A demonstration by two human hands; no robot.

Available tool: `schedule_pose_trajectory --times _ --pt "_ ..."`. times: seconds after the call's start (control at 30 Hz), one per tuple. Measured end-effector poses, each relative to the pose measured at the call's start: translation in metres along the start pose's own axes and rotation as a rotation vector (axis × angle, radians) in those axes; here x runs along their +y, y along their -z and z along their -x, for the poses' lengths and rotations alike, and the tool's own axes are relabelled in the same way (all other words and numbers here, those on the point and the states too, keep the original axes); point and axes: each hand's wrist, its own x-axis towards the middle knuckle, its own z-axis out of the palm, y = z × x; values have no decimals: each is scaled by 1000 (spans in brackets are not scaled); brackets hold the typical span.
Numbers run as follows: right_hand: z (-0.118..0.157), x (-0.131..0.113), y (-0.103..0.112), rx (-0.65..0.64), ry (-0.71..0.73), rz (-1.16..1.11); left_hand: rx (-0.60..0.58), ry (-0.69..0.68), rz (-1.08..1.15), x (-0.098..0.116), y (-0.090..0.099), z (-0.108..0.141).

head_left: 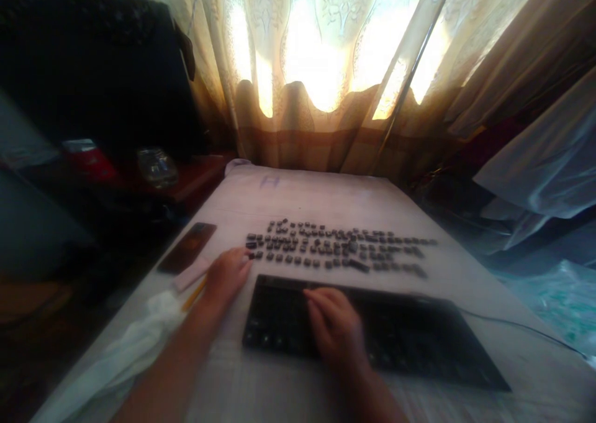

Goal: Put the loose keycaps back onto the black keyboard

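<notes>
A black keyboard base (414,333) lies on the pale cloth, slightly slanted. Beyond it, many loose dark keycaps (288,259) are laid out in rows. My left hand (228,276) rests at the left end of the rows, its fingertips at a keycap (252,256); whether they grip it is too blurred to tell. Over the left part of the keyboard base is my right hand (334,323), its fingers pressed together in a pinch. What the pinch holds, if anything, is too small to make out.
Left of my left hand lie a dark phone (189,248), a pink object (192,274), a yellow stick (194,294) and crumpled white material (139,330). A cable (521,325) runs right from the keyboard. Curtains (316,131) hang behind; a dark screen (93,75) stands at the left.
</notes>
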Motion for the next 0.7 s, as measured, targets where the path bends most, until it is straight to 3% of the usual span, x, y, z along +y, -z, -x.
schedule_pose_trajectory --times 0.2,0.37,0.5,0.7 --pt "3 -3 -2 -43 -17 15 -21 -24 128 27 10 33" --pt "4 -5 -3 -83 2 38 -25 -104 309 47 5 58" --pt "5 -6 -3 -118 -7 52 -26 -148 384 55 2 65" --pt "7 -6 -4 -153 -16 0 -136 -153 478 62 4 67"
